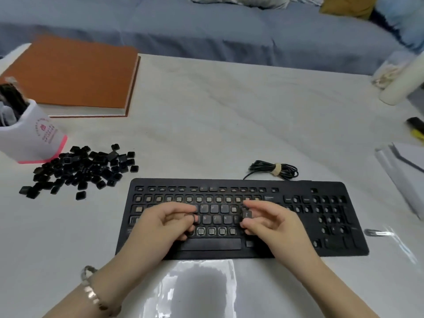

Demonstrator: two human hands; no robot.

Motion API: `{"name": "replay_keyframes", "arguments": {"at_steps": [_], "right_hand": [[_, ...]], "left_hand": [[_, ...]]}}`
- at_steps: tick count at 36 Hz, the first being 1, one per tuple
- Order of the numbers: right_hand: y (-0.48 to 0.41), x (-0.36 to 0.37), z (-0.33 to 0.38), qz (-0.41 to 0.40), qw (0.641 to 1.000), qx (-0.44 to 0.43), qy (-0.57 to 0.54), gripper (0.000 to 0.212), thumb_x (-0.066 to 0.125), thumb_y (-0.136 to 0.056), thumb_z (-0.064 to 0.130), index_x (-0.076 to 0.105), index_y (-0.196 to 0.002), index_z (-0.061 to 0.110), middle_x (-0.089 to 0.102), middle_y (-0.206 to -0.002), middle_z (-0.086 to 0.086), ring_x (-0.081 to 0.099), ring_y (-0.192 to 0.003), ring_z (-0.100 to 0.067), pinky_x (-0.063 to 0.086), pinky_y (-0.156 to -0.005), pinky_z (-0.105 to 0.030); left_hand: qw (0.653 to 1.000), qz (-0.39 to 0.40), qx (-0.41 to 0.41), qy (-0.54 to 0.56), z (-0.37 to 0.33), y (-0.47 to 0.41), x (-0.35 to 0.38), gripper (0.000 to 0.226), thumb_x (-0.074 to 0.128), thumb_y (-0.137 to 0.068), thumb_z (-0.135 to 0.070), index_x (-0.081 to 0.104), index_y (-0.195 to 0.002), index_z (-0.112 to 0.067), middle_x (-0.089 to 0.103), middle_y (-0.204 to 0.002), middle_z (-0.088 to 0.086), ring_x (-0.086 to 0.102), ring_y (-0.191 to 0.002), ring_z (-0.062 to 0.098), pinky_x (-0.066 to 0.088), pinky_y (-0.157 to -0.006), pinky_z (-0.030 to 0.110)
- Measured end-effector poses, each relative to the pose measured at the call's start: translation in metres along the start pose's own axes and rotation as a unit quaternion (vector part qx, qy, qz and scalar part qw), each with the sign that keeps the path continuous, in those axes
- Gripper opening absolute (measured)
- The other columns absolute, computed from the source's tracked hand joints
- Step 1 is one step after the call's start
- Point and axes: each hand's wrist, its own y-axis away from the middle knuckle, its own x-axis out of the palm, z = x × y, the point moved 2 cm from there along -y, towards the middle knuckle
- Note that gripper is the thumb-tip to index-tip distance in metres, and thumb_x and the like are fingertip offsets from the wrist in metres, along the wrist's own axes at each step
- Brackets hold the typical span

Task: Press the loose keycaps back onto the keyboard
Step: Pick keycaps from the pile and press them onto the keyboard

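Closest to the camera, two bare forearms reach forward over a glossy clear sheet [195,288] lying on the white table [206,111], and the left wrist wears a beaded bracelet [91,294]. Both hands hover over the middle of a black keyboard [298,187] that sits square to the person, just beyond the sheet. The right hand [273,223] pinches a single black keycap [247,214] between thumb and forefinger, tilted just above the right end of the letter rows, while its other fingers are loosely curled. The left hand [167,222] has its fingers curled in over the left end of the letter rows, with a small dark shape at the fingertips; I cannot tell whether it holds a cap. Several letter keys between the hands have caps on, and many other positions show bare switches. A pile of loose keycaps [80,171] lies on the table to the left of the keyboard, apart from it. Behind that pile stands a white pen holder [29,138] with a pink base, and farther back lies an orange book [75,72]. A coiled black cable [274,169] lies just behind the keyboard.
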Motion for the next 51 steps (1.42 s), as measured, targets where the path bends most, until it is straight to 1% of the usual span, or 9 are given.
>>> {"name": "replay_keyframes", "arguments": {"at_steps": [4, 8, 16, 22, 27, 33, 39, 45, 51], "right_hand": [[0.003, -0.037, -0.012, -0.046, 0.995, -0.018, 0.09, 0.032, 0.07, -0.074, -0.002, 0.07, -0.084, 0.028, 0.067, -0.064, 0.003, 0.062, -0.06, -0.003, 0.045, -0.062, -0.006], [0.004, -0.066, -0.021, -0.091, 0.991, -0.006, 0.097, 0.028, 0.074, -0.069, -0.004, 0.071, -0.085, 0.018, 0.067, -0.06, 0.001, 0.064, -0.058, -0.007, 0.045, -0.061, -0.005], [0.008, -0.083, -0.022, -0.144, 0.981, -0.065, 0.11, 0.031, 0.084, -0.055, 0.006, 0.066, -0.069, 0.026, 0.062, -0.053, 0.008, 0.054, -0.048, 0.001, 0.042, -0.056, -0.002], [0.006, -0.081, -0.023, -0.14, 0.972, -0.115, 0.146, 0.03, 0.086, -0.052, 0.01, 0.062, -0.064, 0.024, 0.059, -0.054, 0.011, 0.049, -0.047, -0.001, 0.041, -0.055, -0.004], [0.004, -0.083, -0.022, -0.131, 0.956, -0.163, 0.207, 0.033, 0.085, -0.053, 0.006, 0.061, -0.066, 0.025, 0.057, -0.061, 0.008, 0.052, -0.056, -0.001, 0.039, -0.055, -0.004], [-0.001, -0.093, -0.033, -0.125, 0.962, -0.132, 0.203, 0.035, 0.081, -0.061, -0.001, 0.063, -0.072, 0.028, 0.062, -0.069, 0.003, 0.056, -0.062, -0.004, 0.043, -0.061, -0.005], [-0.006, -0.099, -0.035, -0.144, 0.949, -0.131, 0.249, 0.035, 0.078, -0.067, 0.003, 0.061, -0.061, 0.033, 0.063, -0.066, 0.013, 0.058, -0.065, 0.0, 0.041, -0.062, -0.002], [-0.012, -0.098, -0.032, -0.121, 0.954, -0.111, 0.252, 0.033, 0.081, -0.063, 0.006, 0.061, -0.072, 0.03, 0.06, -0.069, 0.006, 0.053, -0.059, -0.001, 0.042, -0.059, -0.004], [-0.019, -0.092, -0.033, -0.1, 0.928, -0.133, 0.333, 0.024, 0.081, -0.065, 0.016, 0.071, -0.086, 0.02, 0.051, -0.073, 0.014, 0.05, -0.061, -0.001, 0.037, -0.064, -0.005]], "left_hand": [[0.998, 0.006, 0.035, -0.045, 0.006, -0.009, 0.022, 0.024, 0.063, -0.08, 0.008, 0.07, -0.078, -0.015, 0.07, -0.067, 0.004, 0.063, -0.06, 0.007, 0.049, -0.056, 0.013], [0.994, 0.008, 0.061, -0.095, 0.01, -0.014, 0.04, 0.03, 0.067, -0.077, 0.005, 0.069, -0.076, -0.025, 0.063, -0.066, 0.002, 0.056, -0.061, 0.009, 0.045, -0.064, 0.008], [0.986, 0.02, 0.094, -0.137, 0.013, -0.013, 0.056, 0.035, 0.067, -0.077, 0.007, 0.068, -0.078, -0.028, 0.048, -0.06, -0.006, 0.043, -0.051, 0.001, 0.038, -0.057, 0.004], [0.985, 0.013, 0.096, -0.14, 0.017, -0.013, 0.055, 0.035, 0.068, -0.076, 0.005, 0.068, -0.077, -0.03, 0.052, -0.063, -0.002, 0.045, -0.055, 0.006, 0.039, -0.059, 0.007], [0.985, 0.006, 0.1, -0.139, 0.017, -0.012, 0.057, 0.036, 0.068, -0.076, 0.006, 0.068, -0.077, -0.03, 0.054, -0.063, -0.003, 0.045, -0.053, 0.0, 0.039, -0.058, 0.004], [0.986, -0.001, 0.101, -0.13, 0.017, -0.012, 0.057, 0.036, 0.068, -0.076, 0.006, 0.069, -0.077, -0.03, 0.053, -0.061, -0.006, 0.045, -0.053, 0.0, 0.039, -0.057, 0.005], [0.986, -0.003, 0.097, -0.136, 0.019, -0.012, 0.056, 0.035, 0.069, -0.076, 0.004, 0.069, -0.076, -0.031, 0.053, -0.06, -0.007, 0.047, -0.053, 0.0, 0.04, -0.059, 0.004], [0.988, -0.005, 0.09, -0.128, 0.021, -0.015, 0.055, 0.036, 0.069, -0.076, 0.004, 0.069, -0.076, -0.032, 0.057, -0.065, -0.001, 0.048, -0.055, 0.001, 0.041, -0.061, 0.006], [0.989, -0.002, 0.088, -0.118, 0.022, -0.014, 0.055, 0.034, 0.068, -0.076, 0.005, 0.069, -0.078, -0.029, 0.057, -0.067, 0.003, 0.048, -0.055, 0.002, 0.041, -0.06, 0.006]]}}
